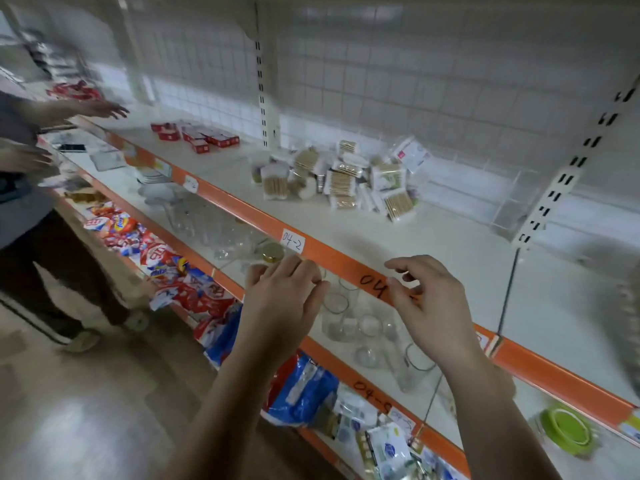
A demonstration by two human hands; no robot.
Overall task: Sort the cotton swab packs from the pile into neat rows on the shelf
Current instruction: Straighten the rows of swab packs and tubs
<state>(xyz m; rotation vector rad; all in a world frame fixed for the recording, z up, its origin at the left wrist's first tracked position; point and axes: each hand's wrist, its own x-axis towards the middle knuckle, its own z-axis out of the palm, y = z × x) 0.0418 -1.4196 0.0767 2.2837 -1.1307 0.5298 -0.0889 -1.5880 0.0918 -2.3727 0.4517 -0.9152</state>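
One view only, head-worn, wide-angle. It looks forward and down across the shelf [433, 244] from its front side. It is turned somewhat left, so the orange shelf edge [242, 209] runs diagonally from upper left to lower right. Left hand [284, 296] and right hand [433, 306] are low in frame, nearest the lens. The pile of cotton swab packs [343, 178] sits mid-frame, farther back. Lower shelves [446, 448] and floor [86, 410] fill the lower left. Frame edges bend and blur.
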